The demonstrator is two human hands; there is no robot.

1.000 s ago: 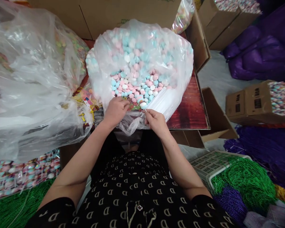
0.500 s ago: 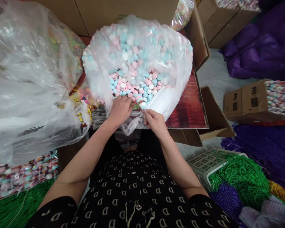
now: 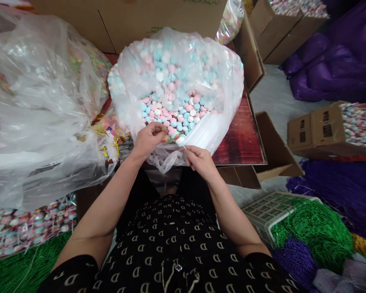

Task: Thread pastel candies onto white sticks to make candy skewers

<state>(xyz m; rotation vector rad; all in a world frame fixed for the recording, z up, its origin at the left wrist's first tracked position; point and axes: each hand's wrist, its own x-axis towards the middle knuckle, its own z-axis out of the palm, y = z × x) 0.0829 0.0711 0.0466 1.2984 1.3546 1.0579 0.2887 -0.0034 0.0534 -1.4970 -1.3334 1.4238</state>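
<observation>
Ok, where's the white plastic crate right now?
In the head view, the white plastic crate sits at the lower right, just beyond the person's right forearm, with green bead strands heaped on it.

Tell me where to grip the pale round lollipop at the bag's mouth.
Pinch the lollipop by its thin white stick from the near side, as the right hand does: the stick slants toward the person, while the round head sits against other candies in the plastic bag.
</observation>
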